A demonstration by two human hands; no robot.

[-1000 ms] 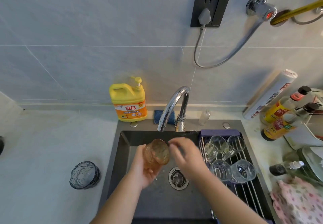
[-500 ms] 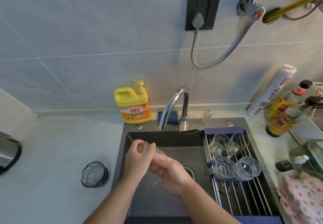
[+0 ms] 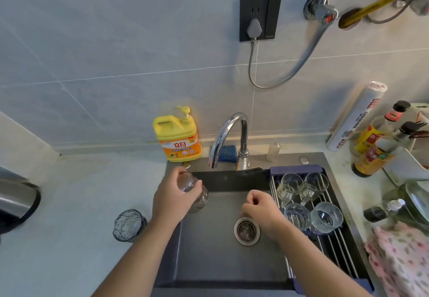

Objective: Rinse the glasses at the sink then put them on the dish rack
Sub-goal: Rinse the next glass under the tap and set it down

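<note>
Nearest you, both your forearms reach in over the front edge of the dark sink (image 3: pixel 209 269). Your right hand (image 3: pixel 261 208) hangs above the basin just behind the round metal drain (image 3: pixel 246 231), fingers curled loosely inward and holding nothing. Your left hand (image 3: pixel 173 198) is wrapped around a textured glass (image 3: pixel 198 200) over the sink's left side, thumb and fingers closed on its upper part, the glass tilted.

On the counter to the left, apart from the sink, stands a dark blue textured glass (image 3: pixel 129 225). To the right, the roll-up dish rack (image 3: pixel 329 238) spans the sink's right side and carries four clear glasses (image 3: pixel 308 200), two in front and two behind, lying close together.

Farther back, the chrome faucet (image 3: pixel 228 139) arches toward your left hand; no water shows at its spout. A yellow dish soap jug (image 3: pixel 177 135) stands left of it, a blue sponge (image 3: pixel 227 151) behind it. Sauce bottles (image 3: pixel 376 143) crowd the right counter. On the tiled wall, a plug (image 3: pixel 254 27) sits in the black socket.
</note>
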